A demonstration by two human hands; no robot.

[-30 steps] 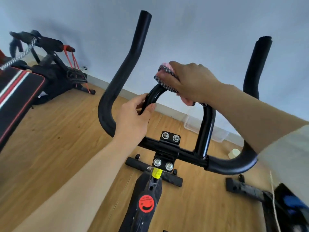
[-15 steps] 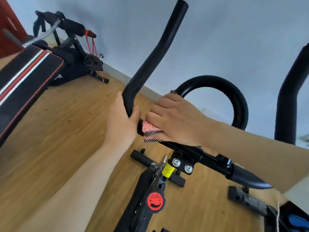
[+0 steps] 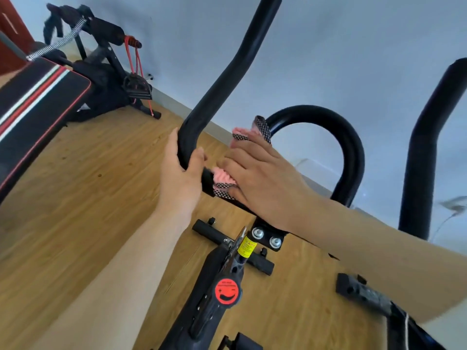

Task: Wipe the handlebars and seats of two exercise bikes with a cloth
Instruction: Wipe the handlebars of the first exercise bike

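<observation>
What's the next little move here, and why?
Probably the left hand should shift up the handlebar: it grips the bend right beside the cloth, which the right hand presses on the bar, so that bend can't be wiped yet.

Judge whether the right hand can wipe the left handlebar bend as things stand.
Probably not yet: the left hand wraps that bend, though the right hand presses the cloth just beside it.
</observation>
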